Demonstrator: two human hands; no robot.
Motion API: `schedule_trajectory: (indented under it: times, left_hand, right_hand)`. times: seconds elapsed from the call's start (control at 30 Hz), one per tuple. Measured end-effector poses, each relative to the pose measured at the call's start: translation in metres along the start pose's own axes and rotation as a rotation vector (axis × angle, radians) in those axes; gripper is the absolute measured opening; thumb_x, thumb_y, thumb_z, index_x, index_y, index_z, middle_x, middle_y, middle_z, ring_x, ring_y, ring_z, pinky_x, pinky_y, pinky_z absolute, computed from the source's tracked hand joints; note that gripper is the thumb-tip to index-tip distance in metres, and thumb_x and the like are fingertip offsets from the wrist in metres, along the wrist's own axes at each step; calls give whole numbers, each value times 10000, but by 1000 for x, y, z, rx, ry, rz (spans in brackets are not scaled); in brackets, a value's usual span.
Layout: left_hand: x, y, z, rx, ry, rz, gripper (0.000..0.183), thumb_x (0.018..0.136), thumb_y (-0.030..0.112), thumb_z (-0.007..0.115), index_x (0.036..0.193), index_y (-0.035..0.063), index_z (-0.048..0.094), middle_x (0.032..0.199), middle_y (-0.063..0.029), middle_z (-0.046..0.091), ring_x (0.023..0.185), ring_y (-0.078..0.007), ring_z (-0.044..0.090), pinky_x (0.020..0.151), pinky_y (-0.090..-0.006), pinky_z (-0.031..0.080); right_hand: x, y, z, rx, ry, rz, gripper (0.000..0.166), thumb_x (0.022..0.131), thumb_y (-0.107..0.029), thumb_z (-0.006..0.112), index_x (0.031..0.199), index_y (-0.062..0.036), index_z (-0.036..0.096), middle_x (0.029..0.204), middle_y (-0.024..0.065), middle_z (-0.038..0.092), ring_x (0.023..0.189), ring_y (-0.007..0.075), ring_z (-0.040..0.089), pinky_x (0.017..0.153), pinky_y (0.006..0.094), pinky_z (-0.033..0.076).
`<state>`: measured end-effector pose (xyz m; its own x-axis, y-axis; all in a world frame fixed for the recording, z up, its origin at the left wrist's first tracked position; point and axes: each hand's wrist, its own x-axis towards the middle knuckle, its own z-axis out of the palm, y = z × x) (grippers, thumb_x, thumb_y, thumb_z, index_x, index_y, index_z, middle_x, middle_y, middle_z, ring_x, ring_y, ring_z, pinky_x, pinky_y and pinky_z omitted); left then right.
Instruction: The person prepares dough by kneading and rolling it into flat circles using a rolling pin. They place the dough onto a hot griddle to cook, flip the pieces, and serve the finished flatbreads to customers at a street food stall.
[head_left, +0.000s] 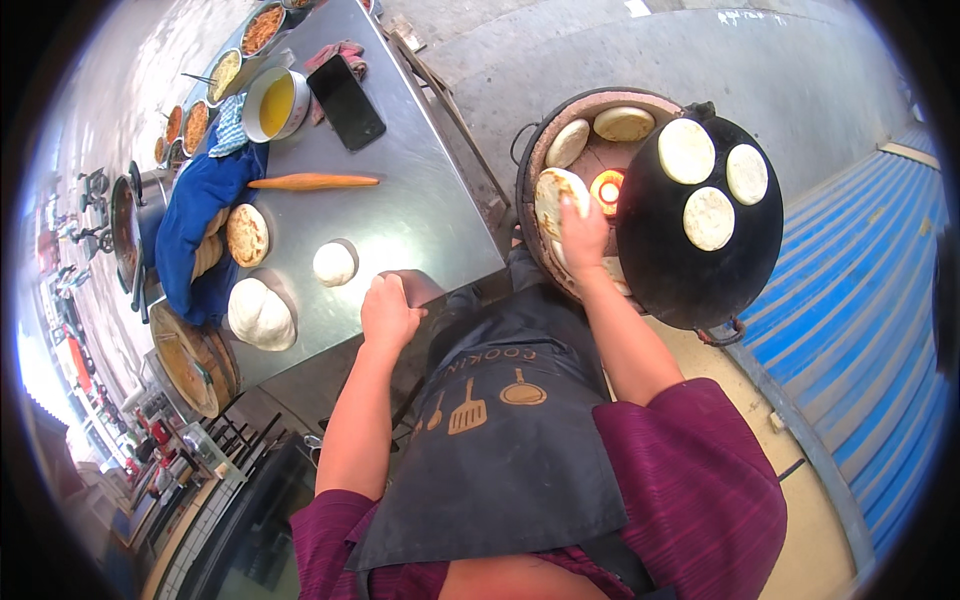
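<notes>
My right hand (584, 238) holds a browned round flatbread (557, 201) by its edge inside the clay-lined oven (534, 166), left of the glowing burner (607, 191). More flatbreads stand around the oven's inner wall, one pale flatbread (624, 124) at the far side. Three pale flatbreads (686, 151) lie on the black round griddle (652, 255) that covers the oven's right part. My left hand (390, 309), fingers curled, is at the steel table's (420, 225) near corner; nothing shows in it. To its left sit a small dough ball (334, 264) and a larger dough lump (261, 315).
On the table lie a wooden rolling pin (313, 181), a phone (346, 103), a bowl of yellow liquid (276, 103) and a baked flatbread (247, 235) beside a blue cloth (180, 240) over stacked breads. Filled bowls line the far left edge. A handle (721, 332) sticks out near the griddle.
</notes>
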<state>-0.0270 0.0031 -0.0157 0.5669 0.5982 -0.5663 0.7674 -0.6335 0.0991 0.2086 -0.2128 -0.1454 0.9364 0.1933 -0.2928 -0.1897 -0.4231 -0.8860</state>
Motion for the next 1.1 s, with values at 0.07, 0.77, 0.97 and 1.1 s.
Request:
schedule_trajectory:
  times: [0.07, 0.77, 0.97, 1.1]
  left_hand:
    - [-1, -6, 7, 20, 34, 16, 502, 706, 240, 955, 973, 0, 605, 1051, -198, 653, 981, -388, 663, 863, -473, 551]
    - [-26, 72, -55, -1176, 163, 584, 247, 931, 37, 779, 1169, 36, 715, 1099, -68, 747, 995, -153, 695, 890, -289, 554]
    - [-30, 18, -69, -477, 771, 1093, 401, 908, 261, 814, 1236, 60, 702, 1241, -128, 699, 1141, -304, 681, 1070, -446, 474]
    - [-52, -23, -68, -698, 736, 849, 749, 931, 536, 752, 1443, 23, 561, 1527, -222, 480, 1415, -329, 486, 1233, -499, 291]
  right_hand:
    - [-2, -10, -24, 462, -100, 162, 301, 1004, -192, 686, 1213, 23, 653, 1082, 135, 764, 966, 254, 749, 879, 399, 583]
    - [-96, -130, 12, 900, -647, 264, 453, 1060, -418, 631, 1292, -29, 631, 1171, 83, 692, 1096, 181, 646, 990, 366, 501]
    - [-122, -179, 26, 1121, -887, 590, 546, 1084, -383, 564, 1447, 20, 498, 1402, 149, 626, 1301, 260, 610, 1121, 457, 478]
    - [-138, -187, 41, 974, -843, 311, 506, 1034, -124, 629, 1480, 46, 459, 1396, 181, 630, 1330, 265, 598, 1127, 436, 501]
